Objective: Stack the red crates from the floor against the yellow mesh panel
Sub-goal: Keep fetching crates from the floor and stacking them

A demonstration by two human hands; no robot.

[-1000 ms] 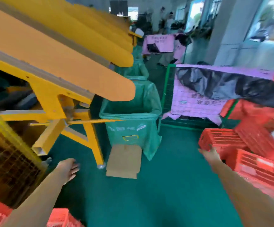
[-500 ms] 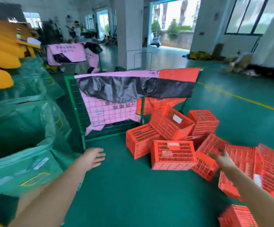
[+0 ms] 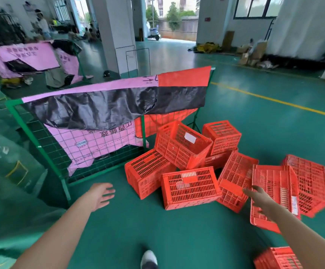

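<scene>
Head view — left hand (image 3: pixel 98 197), right hand (image 3: pixel 259 199) — fingers (image 3: pixel 107 191) spread, gripping nothing.

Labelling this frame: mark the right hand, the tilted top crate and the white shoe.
right hand (image 3: pixel 260 199), head view, its back.
tilted top crate (image 3: pixel 179 152), head view, near side wall.
white shoe (image 3: pixel 148 258), head view, toe.

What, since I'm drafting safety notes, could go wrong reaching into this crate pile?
The tilted crate on top leans on its neighbours; pulling a lower one may topple it. The right hand reaches for the upended crate, whose slats could catch fingers. A loose crate by the shoe could trip them.
</scene>
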